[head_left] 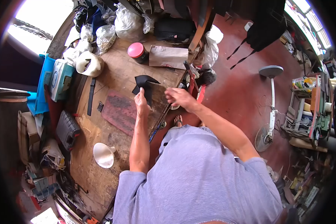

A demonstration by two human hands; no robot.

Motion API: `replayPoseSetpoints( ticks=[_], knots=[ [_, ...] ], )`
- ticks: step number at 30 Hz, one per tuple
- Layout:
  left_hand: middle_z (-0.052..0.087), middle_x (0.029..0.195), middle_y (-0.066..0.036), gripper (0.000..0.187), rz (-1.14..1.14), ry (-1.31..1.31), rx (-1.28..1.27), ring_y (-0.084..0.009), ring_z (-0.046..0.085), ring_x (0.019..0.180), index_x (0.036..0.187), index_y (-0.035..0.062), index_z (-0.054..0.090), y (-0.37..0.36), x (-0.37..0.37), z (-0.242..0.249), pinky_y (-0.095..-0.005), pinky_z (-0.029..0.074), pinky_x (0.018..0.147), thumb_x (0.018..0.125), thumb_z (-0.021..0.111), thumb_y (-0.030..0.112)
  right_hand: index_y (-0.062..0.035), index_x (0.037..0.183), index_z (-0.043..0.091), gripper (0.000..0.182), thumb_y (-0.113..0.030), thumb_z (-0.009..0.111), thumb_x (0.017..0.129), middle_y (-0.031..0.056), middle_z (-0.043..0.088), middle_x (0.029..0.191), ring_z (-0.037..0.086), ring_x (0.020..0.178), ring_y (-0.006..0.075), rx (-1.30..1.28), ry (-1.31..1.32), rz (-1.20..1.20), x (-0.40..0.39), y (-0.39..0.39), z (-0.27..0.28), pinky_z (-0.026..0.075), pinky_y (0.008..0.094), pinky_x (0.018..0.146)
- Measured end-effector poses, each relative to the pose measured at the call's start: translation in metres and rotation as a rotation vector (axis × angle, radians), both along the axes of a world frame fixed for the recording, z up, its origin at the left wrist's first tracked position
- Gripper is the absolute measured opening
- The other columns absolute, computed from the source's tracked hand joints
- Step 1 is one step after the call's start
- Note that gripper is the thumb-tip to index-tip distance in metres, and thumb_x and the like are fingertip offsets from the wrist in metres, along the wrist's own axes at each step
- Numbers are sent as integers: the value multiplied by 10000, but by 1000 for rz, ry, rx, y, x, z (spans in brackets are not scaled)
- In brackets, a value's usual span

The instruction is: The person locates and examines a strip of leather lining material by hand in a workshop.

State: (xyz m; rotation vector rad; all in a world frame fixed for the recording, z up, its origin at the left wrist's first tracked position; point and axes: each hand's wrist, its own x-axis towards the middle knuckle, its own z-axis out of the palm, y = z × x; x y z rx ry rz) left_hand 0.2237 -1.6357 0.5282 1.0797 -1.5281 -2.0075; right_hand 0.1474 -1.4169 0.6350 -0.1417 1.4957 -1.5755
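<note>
Workbench (112,149): one black piece (145,86), two hands.

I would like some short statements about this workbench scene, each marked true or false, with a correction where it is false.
1. The left hand holds a black piece of material. True.
2. The right hand grips a hammer. False: it holds no tool and is beside the black piece.
3. A jar with a pink lid stands on the wooden bench. True.
4. The white funnel hangs on the wall. False: it lies on the bench.
5. A standing fan is on the red floor. True.
</note>
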Motion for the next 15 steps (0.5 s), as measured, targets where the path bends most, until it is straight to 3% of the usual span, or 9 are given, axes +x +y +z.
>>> replayPoseSetpoints(
  ticks=[2, 3, 5, 7, 8, 9, 11, 13, 15],
  knots=[
    [387, 604, 81, 426, -98, -28, -112, -56, 304, 565, 644, 59, 509, 15, 6, 28, -292, 245, 493, 958, 603, 331, -47, 1431, 388, 701, -521, 547, 939, 165, 521, 1343, 603, 1038, 267, 114, 87, -12, 1, -45, -6, 553, 345, 691],
    [410, 607, 78, 415, -145, -42, -165, -54, 321, 571, 658, 44, 544, 22, 10, 37, -287, 260, 494, 958, 603, 325, -63, 1457, 340, 712, -485, 574, 934, 179, 471, 1409, 596, 1095, 330, 114, 43, -85, 4, -65, -9, 565, 409, 731],
    [530, 651, 61, 291, -306, -124, -223, -53, 415, 615, 811, -9, 661, 13, 23, 16, -267, 355, 533, 930, 640, 256, -102, 1447, 380, 633, -371, 611, 923, 204, 499, 1371, 606, 1076, 317, 107, 102, -86, 10, -88, -18, 558, 384, 754],
    [582, 692, 40, 235, -195, 36, -127, -60, 465, 642, 827, -13, 661, 25, 26, 30, -256, 404, 577, 910, 665, 207, -44, 1266, 560, 433, -217, 634, 875, 233, 640, 1133, 663, 945, 299, 174, 779, -18, 12, -106, -92, 540, 380, 689],
    [592, 705, 32, 222, -148, -22, -274, -55, 482, 655, 841, -6, 661, 27, 30, 36, -247, 408, 583, 913, 664, 204, -4, 1018, 656, 232, -135, 626, 828, 219, 673, 864, 680, 801, 289, 250, 707, 6, 15, -109, -79, 507, 399, 653],
    [601, 719, 25, 210, -97, -79, -419, -51, 498, 669, 855, 0, 660, 29, 35, 40, -238, 412, 589, 916, 662, 201, -1, 911, 658, 162, -138, 621, 833, 206, 663, 794, 670, 717, 299, 219, 719, -27, 19, -112, -80, 490, 412, 630],
    [617, 741, 2, 199, 3, -135, -610, -57, 525, 682, 898, 4, 655, 44, 45, 55, -234, 427, 604, 925, 653, 201, 10, 898, 650, 174, -141, 644, 812, 213, 662, 803, 674, 731, 285, 248, 805, -75, 20, -117, -83, 495, 398, 635],
    [630, 760, -27, 210, 92, -123, -713, -80, 546, 682, 955, 1, 647, 67, 55, 76, -242, 448, 621, 938, 636, 210, 19, 898, 644, 196, -141, 671, 788, 218, 660, 807, 675, 750, 298, 63, 688, -194, 8, -124, -98, 493, 396, 641],
    [649, 943, -84, 355, -142, -112, 208, -166, 628, 815, 1079, 15, 606, 75, 60, 85, -332, 520, 740, 978, 569, 353, 17, 908, 638, 256, -181, 719, 768, 227, 659, 828, 676, 801, 336, 225, 710, -183, 4, -126, -78, 499, 414, 679]
  ],
)
